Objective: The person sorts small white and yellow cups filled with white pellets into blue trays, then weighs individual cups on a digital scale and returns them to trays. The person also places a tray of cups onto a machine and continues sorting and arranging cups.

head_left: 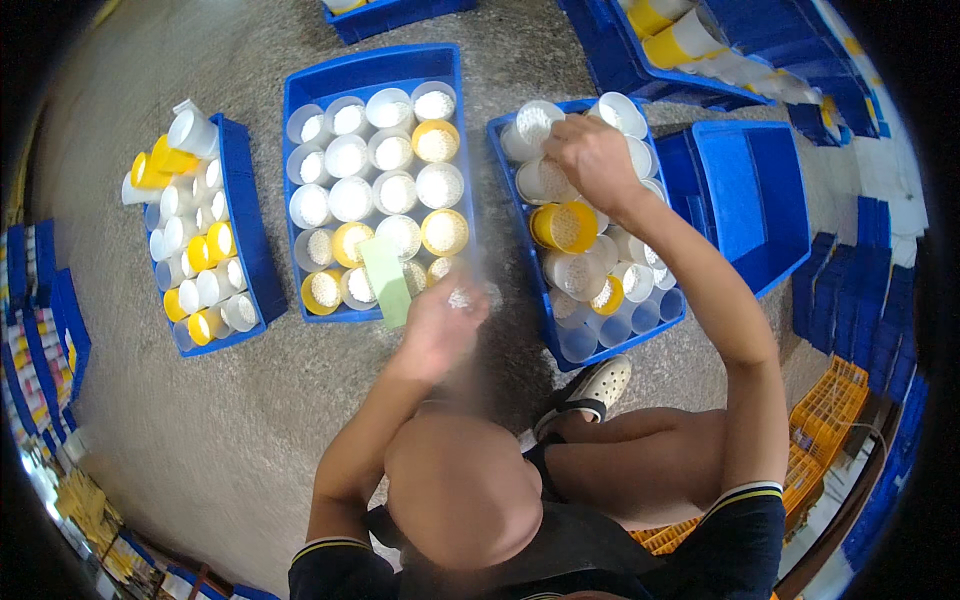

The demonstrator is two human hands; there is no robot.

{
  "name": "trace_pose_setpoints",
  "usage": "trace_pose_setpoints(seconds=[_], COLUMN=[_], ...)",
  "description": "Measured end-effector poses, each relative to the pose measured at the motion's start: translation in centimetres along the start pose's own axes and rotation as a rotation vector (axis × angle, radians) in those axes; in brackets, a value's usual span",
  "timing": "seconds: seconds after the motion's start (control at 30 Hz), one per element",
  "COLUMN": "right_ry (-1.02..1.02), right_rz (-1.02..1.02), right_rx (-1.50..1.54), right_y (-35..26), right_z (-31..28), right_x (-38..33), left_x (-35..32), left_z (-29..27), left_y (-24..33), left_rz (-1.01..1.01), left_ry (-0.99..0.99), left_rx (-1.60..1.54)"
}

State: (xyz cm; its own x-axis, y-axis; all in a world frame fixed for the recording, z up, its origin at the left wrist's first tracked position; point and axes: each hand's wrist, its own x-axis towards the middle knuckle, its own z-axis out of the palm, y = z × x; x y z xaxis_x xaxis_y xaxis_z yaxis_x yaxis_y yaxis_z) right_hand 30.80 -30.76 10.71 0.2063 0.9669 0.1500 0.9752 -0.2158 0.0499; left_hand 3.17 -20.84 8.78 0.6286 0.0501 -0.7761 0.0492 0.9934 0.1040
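My left hand (445,325) is closed and somewhat blurred by motion, at the near right corner of the middle blue tray (372,60). White dotted contents (459,298) and a smeared see-through edge, apparently of a cup, show in its grip. A pale green card (386,282) lies over the tray's near cups beside this hand; whether the hand touches it I cannot tell. My right hand (600,165) reaches to the far side of the right blue tray (505,200), fingers closed at the rim of a white cup (538,125). Cups in both trays, white and yellow, are packed with small white tips.
On the left stands another blue tray (262,240) with stacked white and yellow cups. An unfilled blue tray (760,205) sits at right, with more blue trays (665,85) beyond. Orange crates (830,405) stand at lower right. My shoe (605,388) is close to the right tray.
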Motion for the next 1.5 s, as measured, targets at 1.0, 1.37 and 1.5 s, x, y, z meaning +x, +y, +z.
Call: trace_pose_setpoints(seconds=[1.0, 1.37, 1.5], right_ry=[-0.348, -0.062, 0.001], right_rz=[0.171, -0.332, -0.395], right_rx=[-0.279, 0.166, 0.235], right_y=[6.1, -6.9, -11.5], right_z=[-3.8, -0.2, 5.7], right_x=[-1.9, 12.8, 19.5], left_x=[-2.8, 3.1, 2.8], left_z=[-11.9, -14.4, -14.2], left_y=[9.1, 10.2, 10.2], left_rz=[0.958, 1.467, 1.448], left_ry=[0.623, 1.197, 1.254], left_rx=[0.244, 1.125, 1.295])
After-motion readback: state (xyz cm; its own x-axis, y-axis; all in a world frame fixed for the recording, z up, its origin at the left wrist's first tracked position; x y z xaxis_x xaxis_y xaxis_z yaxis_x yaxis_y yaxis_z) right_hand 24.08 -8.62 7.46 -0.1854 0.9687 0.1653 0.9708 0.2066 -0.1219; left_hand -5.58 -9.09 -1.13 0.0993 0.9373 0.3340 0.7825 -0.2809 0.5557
